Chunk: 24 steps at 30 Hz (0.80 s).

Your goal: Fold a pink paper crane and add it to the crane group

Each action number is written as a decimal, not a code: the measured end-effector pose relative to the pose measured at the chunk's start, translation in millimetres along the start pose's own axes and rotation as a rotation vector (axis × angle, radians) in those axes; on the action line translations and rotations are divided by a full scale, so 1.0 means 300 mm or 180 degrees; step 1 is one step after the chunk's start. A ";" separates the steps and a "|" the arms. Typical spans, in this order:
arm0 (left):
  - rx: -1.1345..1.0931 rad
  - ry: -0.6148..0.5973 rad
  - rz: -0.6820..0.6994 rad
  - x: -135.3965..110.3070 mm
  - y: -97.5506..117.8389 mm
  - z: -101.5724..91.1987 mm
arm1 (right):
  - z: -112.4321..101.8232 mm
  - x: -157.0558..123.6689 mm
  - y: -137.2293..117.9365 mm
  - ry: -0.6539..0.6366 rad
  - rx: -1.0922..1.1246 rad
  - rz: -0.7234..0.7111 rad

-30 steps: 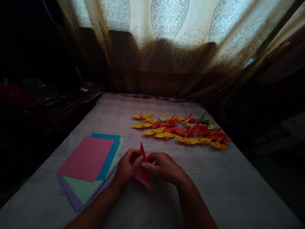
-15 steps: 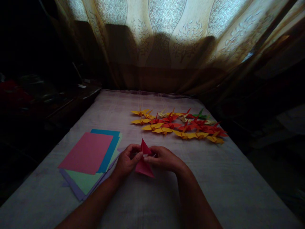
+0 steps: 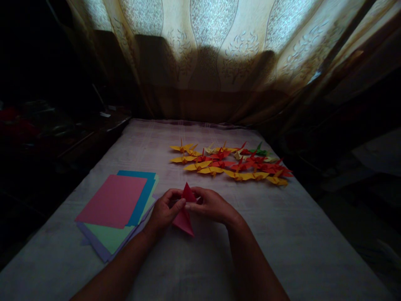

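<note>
Both hands meet over a pale cloth-covered table [image 3: 282,251] and pinch one folded piece of pink paper [image 3: 184,219], a narrow pointed shape standing on edge. My left hand [image 3: 164,213] grips it from the left with thumb and fingers closed. From the right, my right hand [image 3: 211,205] pinches its upper part. Left of my hands lies a stack of coloured paper sheets [image 3: 115,200], pink on top, with blue, green and lilac below.
Several folded paper cranes [image 3: 228,165] in yellow, red and green lie in rows beyond my hands. A patterned curtain [image 3: 213,50] hangs behind the table. Dark furniture [image 3: 62,129] stands to the left, and the right side is in deep shadow.
The folded pink paper has turned a little between my fingers, and its top point sits lower. Both hands keep their pinch on it. The view has shifted slightly.
</note>
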<state>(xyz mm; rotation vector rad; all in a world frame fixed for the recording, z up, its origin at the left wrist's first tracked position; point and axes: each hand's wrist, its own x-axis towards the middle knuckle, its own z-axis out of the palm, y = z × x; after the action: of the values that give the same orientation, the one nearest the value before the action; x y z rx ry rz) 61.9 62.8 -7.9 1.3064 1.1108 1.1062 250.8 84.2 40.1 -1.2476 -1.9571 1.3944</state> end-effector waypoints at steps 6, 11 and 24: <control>0.0104 -0.0016 0.0066 -0.001 0.000 -0.001 | 0.000 0.004 0.010 -0.0125 0.0005 0.0091; 0.0083 0.0019 0.0051 -0.006 0.002 0.004 | -0.003 -0.008 -0.023 0.0105 -0.0409 0.0171; 0.1486 -0.0107 0.0698 -0.066 0.042 -0.029 | -0.014 -0.002 -0.010 0.0147 -0.1255 0.0461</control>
<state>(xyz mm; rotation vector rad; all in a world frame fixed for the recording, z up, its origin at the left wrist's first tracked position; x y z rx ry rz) 50.8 44.3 4.6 1.8404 1.2700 1.0090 253.1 85.6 44.6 -1.6069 -2.2177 1.0593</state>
